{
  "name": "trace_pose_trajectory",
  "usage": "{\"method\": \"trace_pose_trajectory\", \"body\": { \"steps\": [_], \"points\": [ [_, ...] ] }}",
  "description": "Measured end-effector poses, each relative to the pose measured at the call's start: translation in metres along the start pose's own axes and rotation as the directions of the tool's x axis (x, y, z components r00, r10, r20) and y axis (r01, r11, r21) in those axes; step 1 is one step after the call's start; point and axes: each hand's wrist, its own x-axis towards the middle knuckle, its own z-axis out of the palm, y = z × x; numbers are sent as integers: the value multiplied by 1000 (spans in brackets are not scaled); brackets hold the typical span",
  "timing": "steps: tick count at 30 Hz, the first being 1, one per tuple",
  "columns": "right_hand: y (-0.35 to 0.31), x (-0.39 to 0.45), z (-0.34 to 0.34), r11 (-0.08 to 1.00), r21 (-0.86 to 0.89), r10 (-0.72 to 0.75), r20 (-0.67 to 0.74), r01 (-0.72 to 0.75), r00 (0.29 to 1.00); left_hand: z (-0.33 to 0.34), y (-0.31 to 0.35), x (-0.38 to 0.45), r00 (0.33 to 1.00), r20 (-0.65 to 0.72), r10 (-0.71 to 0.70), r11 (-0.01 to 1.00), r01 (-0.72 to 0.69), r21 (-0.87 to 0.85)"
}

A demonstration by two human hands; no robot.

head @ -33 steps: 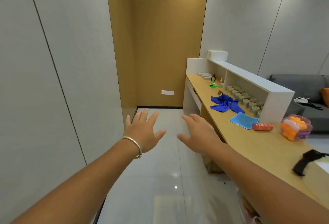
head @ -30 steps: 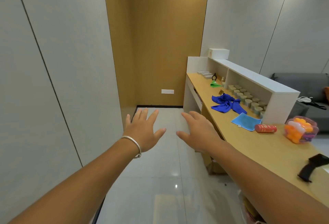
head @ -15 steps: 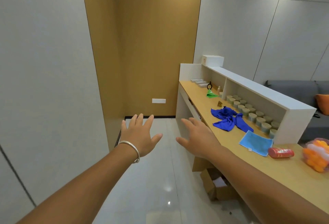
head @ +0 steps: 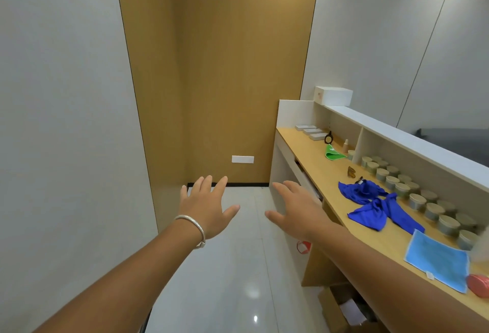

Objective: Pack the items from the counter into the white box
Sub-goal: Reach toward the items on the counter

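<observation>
1. Grip state: your left hand (head: pixel 205 207) and right hand (head: pixel 296 209) are both out in front, fingers spread, holding nothing. Both hang over the floor (head: pixel 230 279), not over the table (head: pixel 317 171).
2. Target: the white box (head: pixel 334 95) sits on top of the shelf (head: pixel 397 137) at the far end, ahead and to the right of both hands and well above them.
3. Items lie along the table, all right of your right hand:
   - blue cloth (head: pixel 375 205), bunched, nearest the right hand
   - light blue cloth (head: pixel 438 262), flat, near the front edge
   - red can (head: pixel 478 285), on its side, touching that cloth's near corner
   - green cloth (head: pixel 333 153), farther back, nearer the box
   - small brown item (head: pixel 352 171), between the green and blue cloths; too small to identify
4. Key relation: the table runs away from you, so the items are strung out along its length with the box at the far end. Your right hand is the nearer one to everything; the left would have to cross your body.
5. Judgement: nothing looks packed yet. I can't tell whether the box is open or lidded.
6. Next move, as I see it: swing the right hand right, onto the blue cloth, then carry it forward and up to the box. The cloth is limp, so expect trailing ends.
7. Risk: the jars (head: pixel 402 189) stand in rows just behind the blue cloth, so a dragged end could catch them.
</observation>
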Motion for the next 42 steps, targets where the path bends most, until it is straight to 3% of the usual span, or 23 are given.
{"method": "trace_pose_trajectory", "body": {
  "steps": [14, 24, 36, 42],
  "points": [
    [84, 266, 14, 996, 5, -85, -67, 86, 994, 45, 2, 261, 996, -55, -63, 998, 65, 23],
    [120, 413, 63, 992, 72, -103, -30, 105, 994, 94, -25, 413, 999, 36, -27, 999, 26, 18],
    [149, 645, 129, 998, -27, 51, -28, -52, 998, 166, -101, 668, 998, 47, 37, 999, -35, -32],
    [164, 735, 160, 995, 17, 99, -3, -99, 995, 193, -117, 764, 995, 82, 63, 997, -59, -57]
  ]
}}
